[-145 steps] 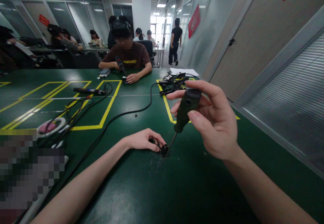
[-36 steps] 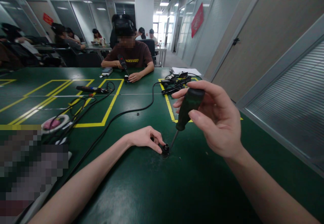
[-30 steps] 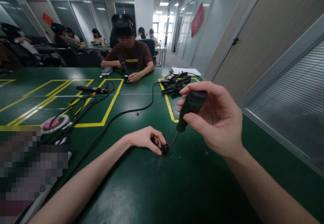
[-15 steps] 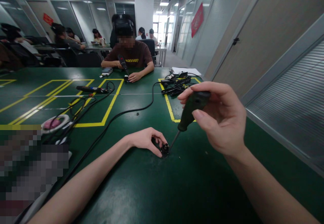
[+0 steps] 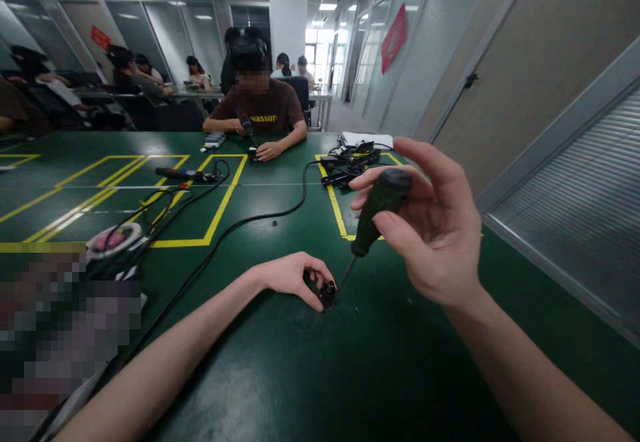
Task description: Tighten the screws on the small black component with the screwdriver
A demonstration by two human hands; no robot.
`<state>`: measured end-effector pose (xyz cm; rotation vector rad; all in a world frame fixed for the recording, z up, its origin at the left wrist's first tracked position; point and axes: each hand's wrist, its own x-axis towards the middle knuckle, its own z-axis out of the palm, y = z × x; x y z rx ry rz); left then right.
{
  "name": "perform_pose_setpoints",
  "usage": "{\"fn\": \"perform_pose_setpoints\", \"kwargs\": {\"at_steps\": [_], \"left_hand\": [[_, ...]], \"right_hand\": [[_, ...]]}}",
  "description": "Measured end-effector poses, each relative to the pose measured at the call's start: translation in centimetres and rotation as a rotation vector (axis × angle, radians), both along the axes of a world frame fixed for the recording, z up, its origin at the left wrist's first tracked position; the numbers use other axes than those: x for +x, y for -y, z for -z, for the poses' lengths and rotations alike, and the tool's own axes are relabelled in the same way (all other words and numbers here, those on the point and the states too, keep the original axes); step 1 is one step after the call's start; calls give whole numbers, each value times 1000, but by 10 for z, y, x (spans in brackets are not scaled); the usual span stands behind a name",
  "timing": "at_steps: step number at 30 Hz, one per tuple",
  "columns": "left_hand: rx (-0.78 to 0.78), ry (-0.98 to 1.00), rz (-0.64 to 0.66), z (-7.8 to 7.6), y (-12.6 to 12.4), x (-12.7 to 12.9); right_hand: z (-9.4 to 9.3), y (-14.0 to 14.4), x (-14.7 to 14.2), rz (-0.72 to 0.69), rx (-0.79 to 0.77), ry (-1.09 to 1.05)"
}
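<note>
My left hand (image 5: 296, 277) rests on the green table, its thumb and fingers closed round a small black round part (image 5: 327, 294) with a short post on top. In my right hand (image 5: 434, 229) is a screwdriver (image 5: 378, 210) with a dark green handle, gripped between thumb and fingers while the index finger is lifted off it. The tool leans, its handle up to the right and its thin shaft running down to the right side of the black part. Whether the tip touches a screw there is too small to tell.
A black cable (image 5: 265, 216) crosses the green table (image 5: 280, 375). Black cables and adapters (image 5: 353, 162) lie in a yellow-taped square. At left are a pen-like tool (image 5: 183, 175) and a white ring with something pink (image 5: 114, 239). Opposite, a person (image 5: 260, 105) works with a power screwdriver.
My right index finger has lifted away from the screwdriver handle, and the handle has turned slightly in my grip. My left hand still holds the black part in place.
</note>
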<state>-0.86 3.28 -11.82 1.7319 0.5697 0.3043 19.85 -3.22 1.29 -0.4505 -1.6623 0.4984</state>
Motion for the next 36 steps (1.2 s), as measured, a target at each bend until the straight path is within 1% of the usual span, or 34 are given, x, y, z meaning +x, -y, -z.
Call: {"fn": "perform_pose_setpoints", "kwargs": {"at_steps": [3, 6, 8, 10, 13, 15, 19, 21, 24, 27, 33, 36], "left_hand": [[26, 0, 11, -2, 2, 2], [136, -8, 12, -4, 8, 7], [292, -30, 9, -3, 13, 12], [461, -63, -49, 0, 18, 17], [623, -110, -90, 3, 23, 20], [733, -136, -86, 4, 23, 20], [982, -204, -57, 4, 21, 18], [1074, -233, -44, 4, 20, 18], [1153, -248, -30, 6, 20, 17], [1191, -257, -23, 7, 21, 17], [1208, -301, -27, 5, 23, 18], [1196, -322, -23, 5, 24, 18]], "right_hand": [[0, -1, 1, -27, 3, 2], [-1, -2, 1, -4, 46, -16], [-3, -2, 2, 31, 85, -22], [-4, -3, 2, 86, 121, -19], [-4, -3, 4, 157, 139, -10], [-3, -3, 4, 153, 112, -5], [0, -3, 2, 82, 60, -23], [1, -3, 1, 62, 54, -23], [1, -3, 1, 56, 66, -20], [-1, -6, 2, 74, 114, -35], [-4, -9, 4, 180, 175, -12], [-2, -8, 4, 191, 143, 20]]}}
